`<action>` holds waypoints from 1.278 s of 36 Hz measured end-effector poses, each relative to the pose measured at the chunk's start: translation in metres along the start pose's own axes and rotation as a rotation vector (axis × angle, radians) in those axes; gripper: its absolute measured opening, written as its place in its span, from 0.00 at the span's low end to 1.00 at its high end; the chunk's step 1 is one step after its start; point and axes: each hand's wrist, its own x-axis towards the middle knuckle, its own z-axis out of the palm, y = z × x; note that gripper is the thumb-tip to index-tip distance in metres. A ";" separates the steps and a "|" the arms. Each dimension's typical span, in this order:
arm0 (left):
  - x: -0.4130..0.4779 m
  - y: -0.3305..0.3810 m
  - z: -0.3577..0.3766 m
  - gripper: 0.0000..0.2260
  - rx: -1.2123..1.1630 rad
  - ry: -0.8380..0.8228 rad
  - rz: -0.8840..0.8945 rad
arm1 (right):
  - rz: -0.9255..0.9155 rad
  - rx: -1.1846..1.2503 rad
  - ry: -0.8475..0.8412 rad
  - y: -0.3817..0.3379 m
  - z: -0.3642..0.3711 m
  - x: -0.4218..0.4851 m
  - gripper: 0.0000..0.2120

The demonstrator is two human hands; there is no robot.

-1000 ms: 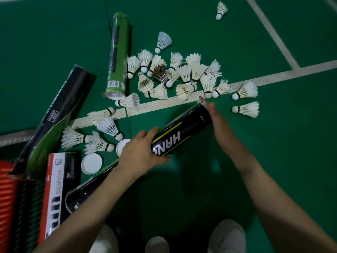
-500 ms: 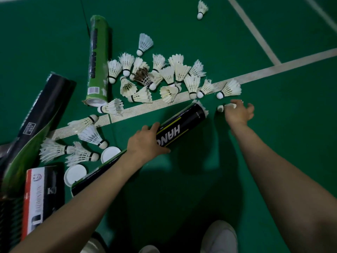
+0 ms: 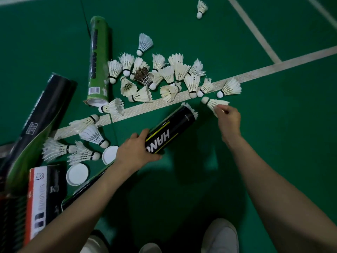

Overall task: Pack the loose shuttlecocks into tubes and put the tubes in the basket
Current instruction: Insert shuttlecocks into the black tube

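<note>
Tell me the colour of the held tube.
The tube is black with white lettering, yellow stripes; head view.

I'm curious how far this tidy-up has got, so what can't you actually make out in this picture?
- Head view: how many shuttlecocks the black tube holds; its wall hides all but feather tips at the mouth.
- Head view: most of the basket; the left edge cuts it off.
- Head view: whether the green tube is full; its wall is opaque.

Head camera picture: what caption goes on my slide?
Left hand holds the black tube while the right hand pinches a loose shuttlecock by its feathers.
</note>
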 end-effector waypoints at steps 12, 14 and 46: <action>-0.045 -0.052 -0.011 0.43 -0.004 0.079 0.041 | -0.296 0.005 -0.302 -0.030 -0.003 -0.062 0.12; -0.051 -0.054 -0.011 0.44 -0.020 0.079 0.064 | -0.299 0.089 -0.318 -0.038 -0.005 -0.068 0.16; 0.010 0.004 -0.009 0.42 0.062 0.001 0.075 | -0.001 0.019 -0.440 -0.037 0.038 -0.036 0.20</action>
